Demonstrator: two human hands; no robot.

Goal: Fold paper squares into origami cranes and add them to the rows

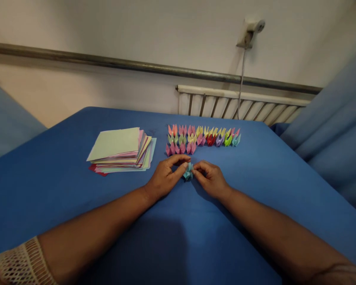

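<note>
Between my two hands a light blue origami crane stands on the blue tablecloth. My left hand has its thumb against the crane's left side, with the fingers curved round behind it. Pinched between the thumb and fingers of my right hand is the crane's right edge. Fingers cover parts of the folds. Just beyond the hands, finished origami cranes in pink, yellow, green, red, purple and blue stand in close rows.
To the left lies an uneven stack of coloured paper sheets, pale green on top. The blue tablecloth covers the table. Behind it are a radiator, a metal pipe and a wall socket with a plug. Blue curtains hang on both sides.
</note>
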